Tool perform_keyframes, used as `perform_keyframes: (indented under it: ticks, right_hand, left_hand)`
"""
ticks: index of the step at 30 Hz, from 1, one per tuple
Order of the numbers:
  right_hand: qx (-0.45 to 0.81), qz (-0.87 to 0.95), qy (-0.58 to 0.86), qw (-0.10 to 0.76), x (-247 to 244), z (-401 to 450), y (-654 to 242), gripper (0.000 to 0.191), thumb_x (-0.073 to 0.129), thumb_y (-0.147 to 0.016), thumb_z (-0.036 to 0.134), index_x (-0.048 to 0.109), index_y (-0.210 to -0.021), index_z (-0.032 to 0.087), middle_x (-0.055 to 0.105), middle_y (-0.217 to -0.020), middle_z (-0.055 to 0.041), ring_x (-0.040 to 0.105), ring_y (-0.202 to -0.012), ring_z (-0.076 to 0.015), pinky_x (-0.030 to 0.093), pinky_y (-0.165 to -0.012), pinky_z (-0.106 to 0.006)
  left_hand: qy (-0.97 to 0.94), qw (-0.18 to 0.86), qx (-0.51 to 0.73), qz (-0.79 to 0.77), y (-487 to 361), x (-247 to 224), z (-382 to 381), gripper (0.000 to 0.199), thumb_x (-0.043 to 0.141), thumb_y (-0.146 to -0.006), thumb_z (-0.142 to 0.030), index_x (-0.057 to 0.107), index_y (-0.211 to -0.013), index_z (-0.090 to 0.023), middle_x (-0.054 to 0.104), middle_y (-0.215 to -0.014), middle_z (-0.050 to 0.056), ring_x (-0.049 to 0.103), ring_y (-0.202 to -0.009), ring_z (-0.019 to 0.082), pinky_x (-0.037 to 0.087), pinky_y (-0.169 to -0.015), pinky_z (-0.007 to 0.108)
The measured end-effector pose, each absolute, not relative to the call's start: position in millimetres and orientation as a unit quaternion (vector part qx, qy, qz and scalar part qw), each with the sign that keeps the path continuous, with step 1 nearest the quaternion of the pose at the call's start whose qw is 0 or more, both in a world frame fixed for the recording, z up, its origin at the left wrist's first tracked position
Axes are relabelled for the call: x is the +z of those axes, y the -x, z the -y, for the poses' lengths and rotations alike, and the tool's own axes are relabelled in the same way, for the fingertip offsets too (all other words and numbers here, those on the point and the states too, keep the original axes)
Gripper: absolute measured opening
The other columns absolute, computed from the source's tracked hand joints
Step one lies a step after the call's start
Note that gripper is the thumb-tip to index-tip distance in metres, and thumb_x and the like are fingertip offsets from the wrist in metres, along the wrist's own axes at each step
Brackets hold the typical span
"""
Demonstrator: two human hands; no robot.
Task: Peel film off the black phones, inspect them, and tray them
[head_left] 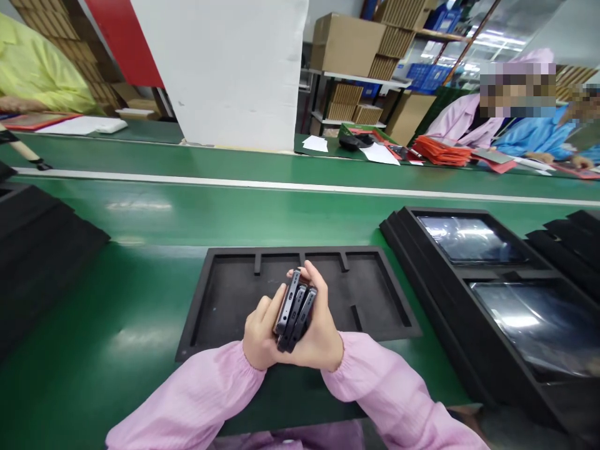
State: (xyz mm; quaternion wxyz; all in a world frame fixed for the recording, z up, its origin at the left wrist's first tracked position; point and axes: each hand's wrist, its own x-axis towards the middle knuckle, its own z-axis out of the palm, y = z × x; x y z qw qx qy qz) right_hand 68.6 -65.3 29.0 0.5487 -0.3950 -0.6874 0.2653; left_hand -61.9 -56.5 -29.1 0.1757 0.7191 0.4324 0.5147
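Note:
Between my two hands is a small stack of smartphones point(295, 309), held on edge with their port ends toward me. My left hand point(262, 328) presses against the left side of the stack, fingers bent. Around the right side wraps my right hand point(323, 325), its fingertips reaching over the far end. Below the phones lies a black foam tray point(225, 300) with a raised rim and short dividers along its inner edges. The stack is above the near half of this tray, and my hands cover part of it.
Stacked black trays at right hold flat glossy screens point(473, 237) under film. More black foam trays point(42, 250) are piled at left. A white line point(281, 184) runs along the green bench point(126, 300). Across it, people work beside red pouches point(440, 152) and a white pillar point(229, 75).

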Motion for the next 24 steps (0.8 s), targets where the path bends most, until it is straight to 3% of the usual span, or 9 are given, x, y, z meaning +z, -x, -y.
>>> perform_keyframes:
  ticks: [5,7,10,13,18,22,24]
  right_hand:
    - [0.345,0.69,0.305,0.559,25.4,45.7,-86.9,0.105,0.088,-0.063,0.047,0.031,-0.149,0.028,0.052,-0.128,-0.0116,0.061,-0.115,-0.0265,0.051,-0.104,-0.043]
    - [0.314,0.715,0.254,0.571,23.1,42.6,-88.7,0.107,0.09,-0.058,0.044,0.034,-0.149,0.031,0.052,-0.127,-0.0103,0.059,-0.116,-0.0278,0.05,-0.105,-0.045]
    - [0.279,0.752,0.214,0.557,19.5,42.2,-86.5,0.127,0.097,-0.048,0.042,0.026,-0.153,0.036,0.052,-0.129,-0.0099,0.058,-0.121,-0.0308,0.048,-0.107,-0.048]
    - [0.314,0.752,0.228,0.533,18.9,42.5,-84.7,0.144,0.099,-0.044,0.048,0.011,-0.157,0.033,0.052,-0.132,-0.0117,0.059,-0.125,-0.0316,0.048,-0.109,-0.046]
    - [0.295,0.732,0.235,0.568,27.1,47.4,-82.7,0.126,0.096,-0.047,0.055,0.034,-0.153,0.028,0.058,-0.126,-0.0113,0.063,-0.115,-0.0307,0.053,-0.104,-0.045]
    - [0.238,0.745,0.225,0.582,22.5,49.4,-80.1,0.137,0.097,-0.04,0.059,0.027,-0.154,0.031,0.062,-0.125,-0.0112,0.066,-0.113,-0.0324,0.051,-0.107,-0.05]
    - [0.233,0.747,0.242,0.574,13.9,45.7,-80.2,0.143,0.097,-0.037,0.061,0.02,-0.154,0.032,0.061,-0.128,-0.012,0.065,-0.116,-0.0333,0.05,-0.108,-0.051]
  left_hand:
    - [-0.789,0.191,0.521,-0.266,74.3,-18.7,33.0,0.082,0.074,-0.073,-0.048,0.04,-0.143,-0.023,0.059,-0.099,0.008,0.066,-0.082,0.025,0.06,-0.066,0.036]
    - [-0.789,0.206,0.536,-0.218,80.2,-15.8,22.3,0.1,0.084,-0.063,-0.052,0.035,-0.146,-0.025,0.055,-0.119,0.014,0.064,-0.109,0.034,0.06,-0.087,0.047]
    - [-0.798,0.278,0.504,-0.179,86.3,-13.4,13.7,0.128,0.089,-0.059,-0.048,0.01,-0.158,-0.027,0.036,-0.151,0.023,0.047,-0.138,0.043,0.047,-0.109,0.061]
    - [-0.816,0.336,0.438,-0.174,89.5,-9.6,13.1,0.127,0.088,-0.066,-0.042,0.004,-0.16,-0.029,0.037,-0.154,0.023,0.05,-0.137,0.042,0.049,-0.109,0.06]
    - [-0.806,0.352,0.447,-0.165,89.4,-1.5,18.6,0.114,0.086,-0.069,-0.036,0.015,-0.159,-0.03,0.042,-0.151,0.021,0.049,-0.138,0.041,0.047,-0.111,0.06]
    - [-0.793,0.377,0.453,-0.153,86.0,-3.9,20.1,0.121,0.083,-0.072,-0.034,0.0,-0.16,-0.035,0.046,-0.15,0.018,0.053,-0.135,0.04,0.049,-0.11,0.062]
    - [-0.796,0.384,0.436,-0.169,83.8,-7.6,18.8,0.122,0.086,-0.069,-0.038,0.004,-0.16,-0.033,0.046,-0.15,0.018,0.054,-0.134,0.042,0.049,-0.109,0.063]
